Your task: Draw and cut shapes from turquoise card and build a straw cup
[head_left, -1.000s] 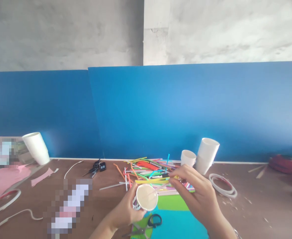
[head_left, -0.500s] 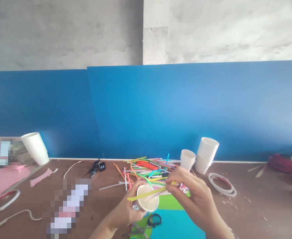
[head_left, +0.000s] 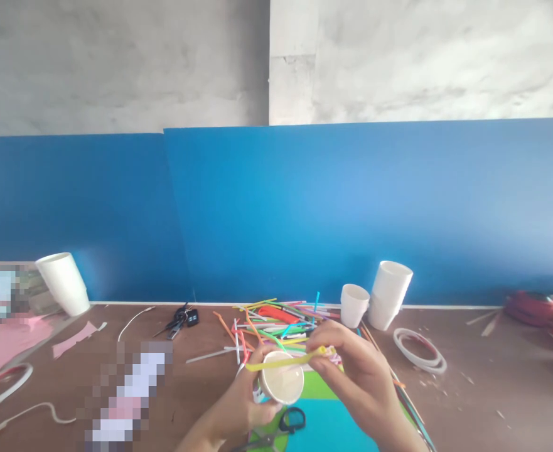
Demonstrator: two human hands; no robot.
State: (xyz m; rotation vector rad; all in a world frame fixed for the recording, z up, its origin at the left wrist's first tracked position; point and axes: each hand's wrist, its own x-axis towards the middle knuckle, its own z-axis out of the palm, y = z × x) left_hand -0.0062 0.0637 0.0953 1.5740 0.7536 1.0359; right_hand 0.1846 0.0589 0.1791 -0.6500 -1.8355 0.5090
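The left fingers [head_left: 265, 412] wrap a white cup [head_left: 283, 382], its side marks too small to read; the right fingers [head_left: 330, 336] pinch a yellow straw [head_left: 280, 363] across its mouth, above a brown table [head_left: 205, 384], facing blue panels [head_left: 304, 207] and a grey wall [head_left: 398, 63].

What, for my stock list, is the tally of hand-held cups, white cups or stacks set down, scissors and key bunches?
Hand-held cups: 1 (left hand)
White cups or stacks set down: 3 (left one, short one, tall one)
Scissors: 1
Key bunches: 1
Total: 6
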